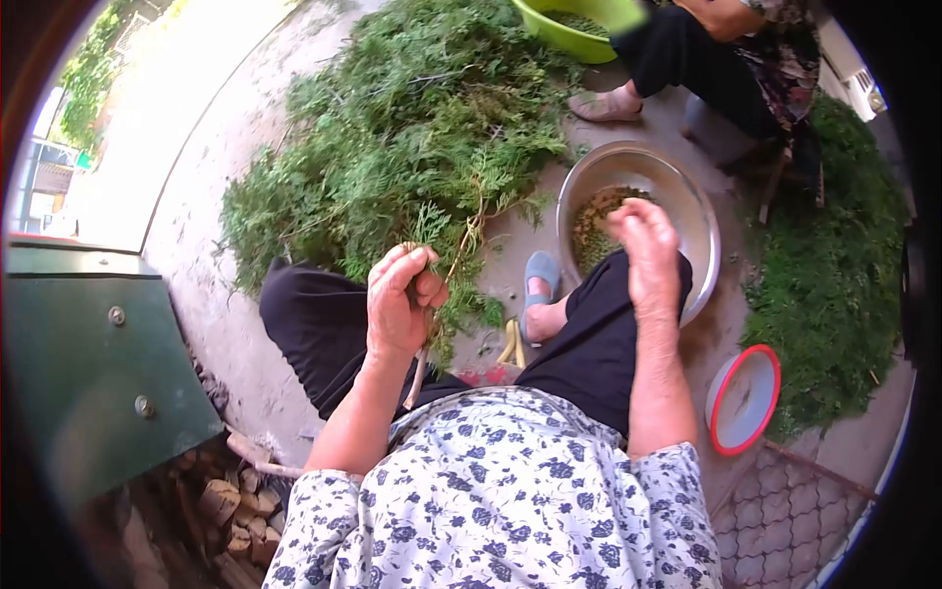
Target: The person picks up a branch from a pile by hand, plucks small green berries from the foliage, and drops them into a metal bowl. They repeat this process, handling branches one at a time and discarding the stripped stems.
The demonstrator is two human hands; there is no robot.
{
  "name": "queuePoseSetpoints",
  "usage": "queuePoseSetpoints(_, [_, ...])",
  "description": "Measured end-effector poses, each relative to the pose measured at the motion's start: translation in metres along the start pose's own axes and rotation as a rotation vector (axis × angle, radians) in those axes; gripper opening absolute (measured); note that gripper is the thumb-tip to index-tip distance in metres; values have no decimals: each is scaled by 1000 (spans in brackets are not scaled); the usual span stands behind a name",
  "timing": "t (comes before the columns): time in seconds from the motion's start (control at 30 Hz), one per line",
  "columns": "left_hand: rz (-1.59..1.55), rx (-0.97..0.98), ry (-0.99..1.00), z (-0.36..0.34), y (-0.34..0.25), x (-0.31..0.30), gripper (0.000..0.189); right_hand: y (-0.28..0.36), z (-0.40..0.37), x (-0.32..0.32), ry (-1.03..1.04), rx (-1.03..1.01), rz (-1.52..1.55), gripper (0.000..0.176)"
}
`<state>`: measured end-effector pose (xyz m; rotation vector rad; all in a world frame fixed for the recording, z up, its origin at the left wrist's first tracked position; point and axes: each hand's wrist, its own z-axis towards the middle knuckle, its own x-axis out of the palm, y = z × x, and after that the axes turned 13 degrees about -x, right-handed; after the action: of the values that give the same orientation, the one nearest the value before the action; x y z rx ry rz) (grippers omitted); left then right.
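Note:
My left hand point(404, 294) is closed around a green conifer branch point(469, 231), whose bare woody end sticks out below the fist. Over the near side of a large metal basin point(699, 226), my right hand point(648, 250) is raised with its fingers bent and slightly blurred; whether anything is between them is too small to tell. Small green and yellowish bits point(594, 226) lie in the basin. A big heap of green branches point(392, 128) spreads on the ground beyond my left hand.
Another person point(706, 59) sits at the upper right by a green basin point(579, 39). More greenery point(824, 285) lies at the right, near a red-rimmed bowl point(744, 401). Chopped wood point(240, 510) and a green metal panel point(98, 373) are at the left.

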<state>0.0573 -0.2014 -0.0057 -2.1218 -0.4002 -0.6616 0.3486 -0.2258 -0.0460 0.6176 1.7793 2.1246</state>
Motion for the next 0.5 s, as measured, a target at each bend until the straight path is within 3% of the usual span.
queuePoseSetpoints(0.07, [-54,-22,27,0,-7,-7,13,-3,15,-34,-45,-355,-743,24])
queuePoseSetpoints(0.13, [-111,-50,70,3,-11,-9,15,13,9,-26,-190,-215,-500,25])
queuePoseSetpoints(0.2, [-147,-9,178,5,-12,-12,15,16,-6,-8,-120,-40,-235,22])
queuePoseSetpoints(0.3, [-150,20,251,5,-17,-12,16,4,-52,35,148,459,311,21])
queuePoseSetpoints(0.4, [-121,53,307,1,-23,-4,17,-15,-94,80,477,999,448,36])
queuePoseSetpoints(0.5, [-128,65,333,-3,-21,-2,18,-16,-114,119,350,1102,725,42])
